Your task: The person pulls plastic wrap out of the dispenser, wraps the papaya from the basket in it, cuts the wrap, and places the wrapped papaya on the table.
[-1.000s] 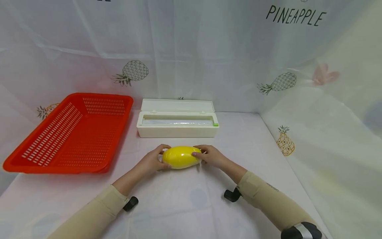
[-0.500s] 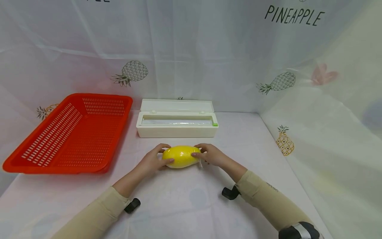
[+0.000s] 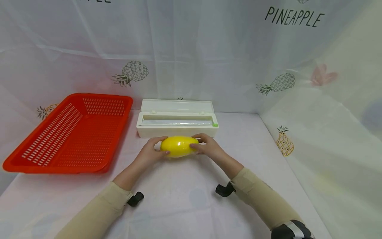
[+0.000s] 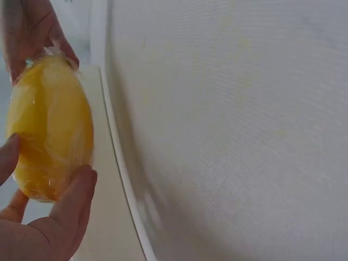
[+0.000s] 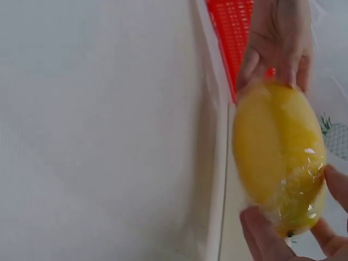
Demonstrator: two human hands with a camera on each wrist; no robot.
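Head view: you grip the mango [image 3: 178, 146] endwise, left hand [image 3: 150, 153] and right hand [image 3: 208, 148] curled round its tips, keeping its wrap tight; box [image 3: 177, 126] just behind

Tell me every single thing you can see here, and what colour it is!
Mango: one, yellow, wrapped in clear film, held between both hands in front of the box.
Basket: one, red with slots, on the left of the table.
Cling film box: one, cream white, lid open, roll inside, at the back of the table.
Cloth: white with pineapple pictures and the word PINEAPPLE, covering table and walls.
Left hand: one, fingers curled round the mango's left end.
Right hand: one, fingers curled round the mango's right end.
Sleeves: two, beige.
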